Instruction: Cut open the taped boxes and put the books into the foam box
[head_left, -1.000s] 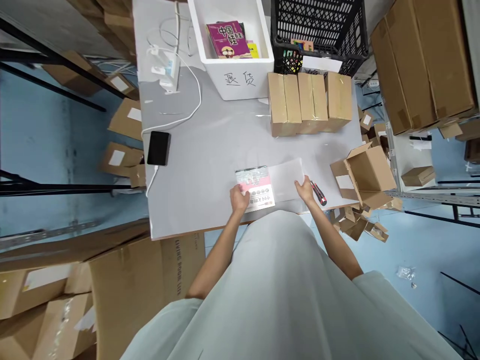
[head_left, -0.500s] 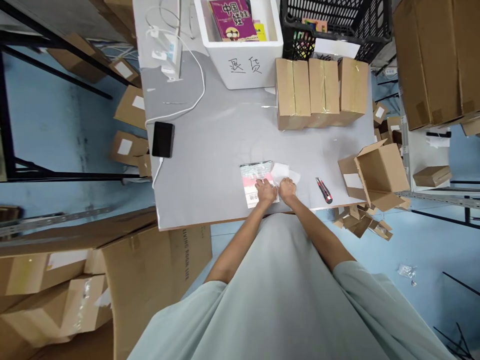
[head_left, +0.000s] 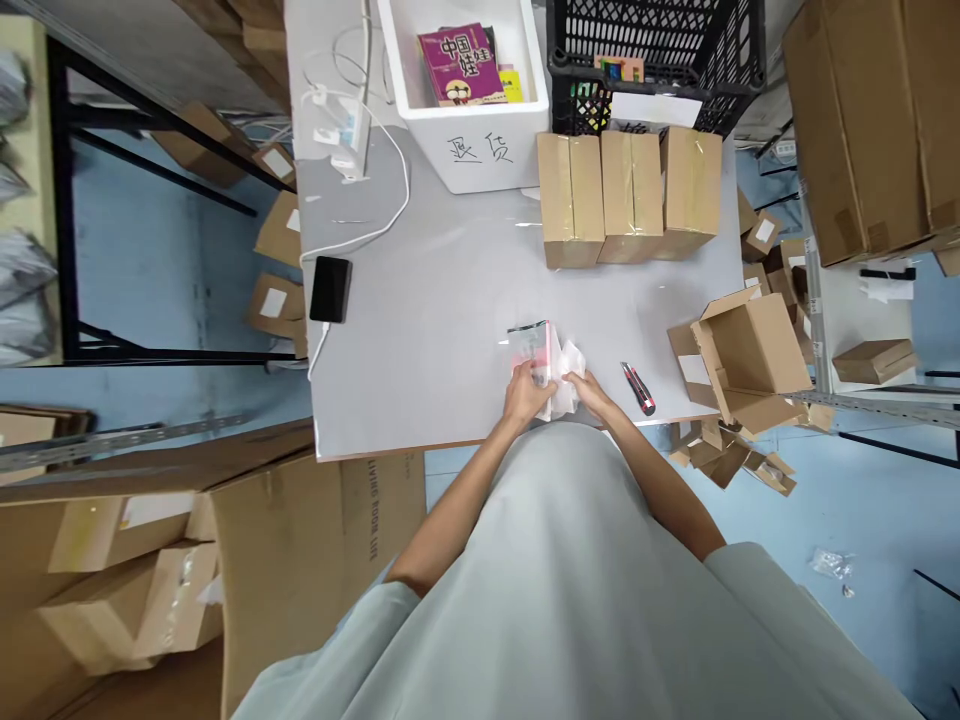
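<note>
A thin book in a clear plastic bag (head_left: 531, 345) is tilted up on edge near the front of the grey table (head_left: 450, 290). My left hand (head_left: 525, 392) grips its lower left side. My right hand (head_left: 589, 392) holds the crumpled loose end of the plastic bag (head_left: 568, 372) against the book's right side. Both hands are closed on the package, close together.
A red-and-black utility knife (head_left: 638, 388) lies just right of my hands. An open cardboard box (head_left: 746, 355) sits at the table's right corner. Three taped cartons (head_left: 626, 195), a white foam bin (head_left: 469, 100) of books, a black crate (head_left: 652, 60) and a charging phone (head_left: 331, 289) stand farther off.
The book lay flat with the bag spread to its right. My hands came together, bunching the bag, and the book now stands tilted on edge.
</note>
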